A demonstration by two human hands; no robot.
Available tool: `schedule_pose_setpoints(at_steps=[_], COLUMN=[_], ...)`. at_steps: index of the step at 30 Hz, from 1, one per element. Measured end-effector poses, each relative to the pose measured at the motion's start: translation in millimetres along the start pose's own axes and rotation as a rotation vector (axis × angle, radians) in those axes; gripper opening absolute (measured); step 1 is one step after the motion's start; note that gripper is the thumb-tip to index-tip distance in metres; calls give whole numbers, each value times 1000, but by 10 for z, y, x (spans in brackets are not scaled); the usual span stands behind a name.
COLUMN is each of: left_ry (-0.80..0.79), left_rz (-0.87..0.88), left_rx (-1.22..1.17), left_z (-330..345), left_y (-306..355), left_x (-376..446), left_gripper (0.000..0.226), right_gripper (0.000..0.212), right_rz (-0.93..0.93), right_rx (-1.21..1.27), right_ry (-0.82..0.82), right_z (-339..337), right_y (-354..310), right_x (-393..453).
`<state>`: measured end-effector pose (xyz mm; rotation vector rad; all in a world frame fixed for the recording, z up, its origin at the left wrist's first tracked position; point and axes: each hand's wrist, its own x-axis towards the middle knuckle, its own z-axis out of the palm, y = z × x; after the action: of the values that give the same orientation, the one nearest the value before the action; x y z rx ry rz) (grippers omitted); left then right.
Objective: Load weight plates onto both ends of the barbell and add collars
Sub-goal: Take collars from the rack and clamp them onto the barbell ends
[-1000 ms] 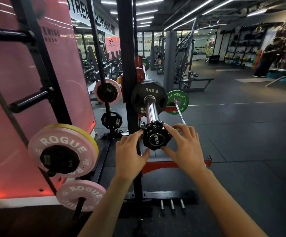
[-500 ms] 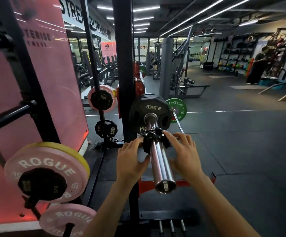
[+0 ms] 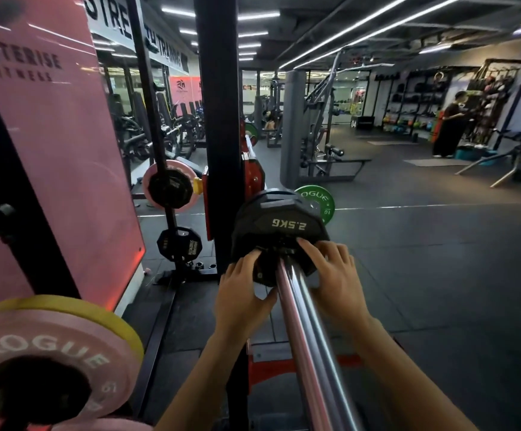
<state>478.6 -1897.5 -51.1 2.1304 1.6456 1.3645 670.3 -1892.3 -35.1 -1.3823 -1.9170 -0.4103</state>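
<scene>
The shiny barbell sleeve (image 3: 307,337) runs away from the camera, and both hands hold the black collar (image 3: 268,269) on it. The left hand (image 3: 243,293) and the right hand (image 3: 335,275) grip its two sides, right up against the black 2.5 kg plate (image 3: 279,219). This looks like the collar step, so next it needs locking tight.

A dark rubber floor (image 3: 439,259) spreads out from the black rack upright (image 3: 218,119). Left of the upright stands a pink wall panel (image 3: 50,135); far right of it, storage shelves (image 3: 414,98) line the back wall. Long ceiling light strips (image 3: 362,26) run overhead, above and right of it
</scene>
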Motion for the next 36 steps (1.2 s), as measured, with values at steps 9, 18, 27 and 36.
schedule_pose_setpoints(at_steps=[9,18,27,36], left_ry=[4,-98,-94,-206], left_rz=[-44,97,173,222], left_rx=[-132,-9,-20,117], left_z=[74,-52,-48,-109], left_y=[54,154,187,191], left_x=[63,284,316,404], left_gripper=[67,73,75,79], right_gripper=[66,77,74,62], right_rz=[-108,-162,-199,-189], right_rx=[41,39,53,33], right_ry=[14,6,19,94], right_z=[-45,-43,-60,-29], right_y=[110,138,172,158], right_x=[138,189,212,166])
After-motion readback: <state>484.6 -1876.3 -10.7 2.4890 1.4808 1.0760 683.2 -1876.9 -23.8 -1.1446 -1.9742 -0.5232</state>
